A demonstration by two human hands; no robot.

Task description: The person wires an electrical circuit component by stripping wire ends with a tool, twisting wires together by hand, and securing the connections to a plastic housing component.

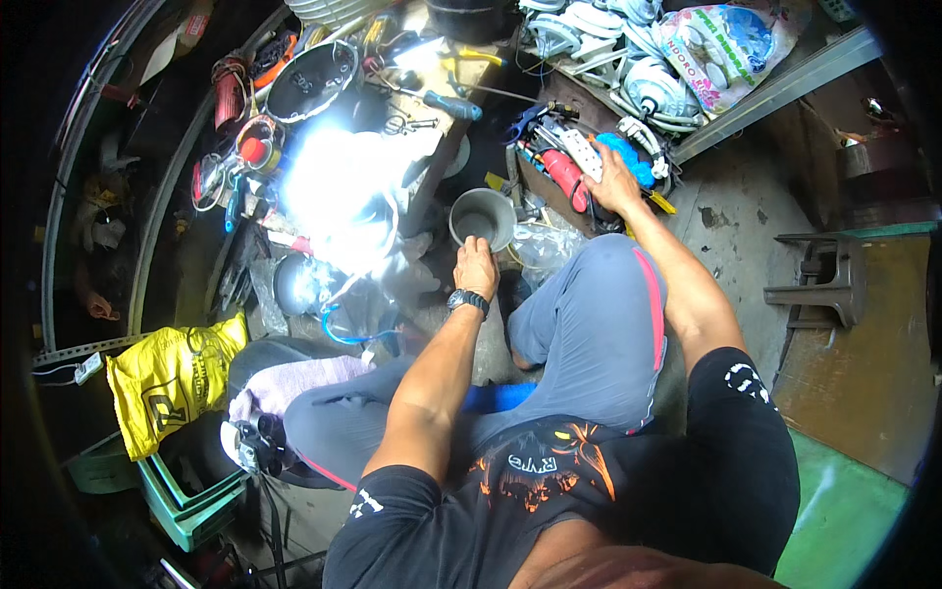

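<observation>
My left hand [476,263], wearing a black watch, has its fingers curled at the near rim of a round grey container [498,217]. My right hand [610,179] reaches into a wooden box [538,181] crowded with tools, its fingers apart on or just over a white power strip [581,151]. A red cylindrical item [565,179] and blue objects [635,168] lie beside it. Clear plastic bags [540,242] sit just right of the container. A very bright light [336,196] washes out the items to the left.
Cluttered tools [442,103] fill the bench ahead. White parts [652,90] and a printed sack [725,51] sit upper right. A yellow sack [167,378], green crate [182,501] and brown plastic stool [826,277] flank me. What looks like another person's hand [98,306] shows at far left.
</observation>
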